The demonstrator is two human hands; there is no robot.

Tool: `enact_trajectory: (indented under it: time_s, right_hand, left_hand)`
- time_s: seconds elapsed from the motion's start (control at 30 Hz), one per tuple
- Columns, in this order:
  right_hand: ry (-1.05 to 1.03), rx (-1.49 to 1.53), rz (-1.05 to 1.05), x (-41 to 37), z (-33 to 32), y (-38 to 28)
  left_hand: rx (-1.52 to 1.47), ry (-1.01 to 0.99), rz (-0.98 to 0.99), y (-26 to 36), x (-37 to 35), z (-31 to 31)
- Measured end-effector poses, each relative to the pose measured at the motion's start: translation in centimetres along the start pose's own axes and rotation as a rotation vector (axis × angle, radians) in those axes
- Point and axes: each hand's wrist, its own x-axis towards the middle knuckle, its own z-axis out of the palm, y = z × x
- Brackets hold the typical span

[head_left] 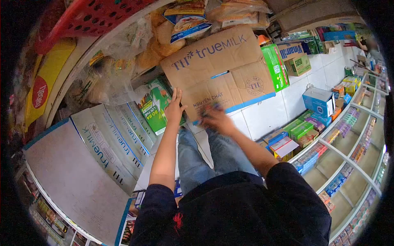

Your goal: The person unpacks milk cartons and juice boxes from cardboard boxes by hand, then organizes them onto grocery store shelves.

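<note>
A brown cardboard carton (pixel 217 78) printed "TH true MILK", with blue tape along its near edge, stands in front of my legs. My left hand (pixel 175 107) rests against its left edge, fingers stretched out and thumb apart. Over the carton's near left corner is my right hand (pixel 217 119), smeared by motion. Whether its fingers grip anything cannot be made out. Left of my left hand is a green carton (pixel 154 104).
Several TH true MILK cartons (pixel 111 143) are stacked at left. A green box (pixel 275 67) stands right of the carton. Small milk boxes (pixel 301 129) line the tiled floor (pixel 266 112) beside a glass display case (pixel 349 151). Packaged snacks (pixel 188 22) lie behind.
</note>
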Motion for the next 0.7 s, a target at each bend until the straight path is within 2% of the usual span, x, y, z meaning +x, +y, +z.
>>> enact_trajectory:
  time_s: [0.07,0.13,0.2,0.23,0.27,0.3,0.33,0.4,0.43,0.47,0.5,0.53,0.57,0.63,0.7]
  right_hand:
    - [-0.024,-0.043,0.317,-0.5,-7.1,1.6]
    - [0.273,-0.254,0.401,-2.6,-10.3,5.7]
    - [0.658,-0.046,0.638,-0.9,-15.0,6.0]
    - [0.822,0.083,0.761,1.0,-17.0,6.2]
    - [0.879,0.012,0.672,3.1,-18.5,6.7]
    - [0.934,-0.06,0.583,5.0,-19.5,7.4]
    - [0.933,-0.059,0.573,6.8,-19.8,7.6]
    - [0.799,-0.08,0.446,11.2,-19.2,7.8]
    - [0.698,-0.296,0.41,13.1,-18.1,8.2]
    - [0.679,-0.233,0.275,15.0,-15.7,9.7]
    - [0.723,0.193,0.408,16.8,-12.5,8.6]
    - [0.558,-0.191,0.279,18.0,-9.5,9.7]
    - [0.539,0.155,0.281,19.8,-6.8,8.2]
    - [0.166,0.056,0.087,22.1,-1.2,5.8]
    - [0.113,-0.137,-0.249,22.2,1.0,2.0]
  left_hand:
    - [-0.01,0.061,0.026,-0.3,0.0,0.8]
    - [-0.015,0.127,0.062,-0.7,0.2,2.0]
    - [-0.012,0.206,0.096,-0.5,0.3,1.6]
    - [-0.025,0.124,0.033,0.4,-0.1,0.5]
    - [-0.04,0.038,-0.028,1.2,-0.4,-0.2]
    - [-0.044,0.042,-0.034,1.7,-0.6,-0.4]
    - [-0.029,0.019,-0.07,2.1,-0.6,-0.6]
    - [-0.088,-0.009,-0.091,1.6,-0.1,-0.2]
    - [-0.094,0.004,-0.096,1.6,-0.2,0.0]
    - [-0.096,0.042,-0.08,1.6,-0.4,0.1]
    - [-0.095,0.078,-0.065,1.6,-0.4,0.1]
    - [-0.071,0.03,-0.104,2.1,-0.5,-0.7]
    - [-0.071,0.037,-0.112,1.9,-0.5,-0.7]
    - [-0.059,0.074,-0.076,1.6,-0.4,-0.2]
    - [-0.01,0.142,-0.062,-0.1,1.0,3.4]
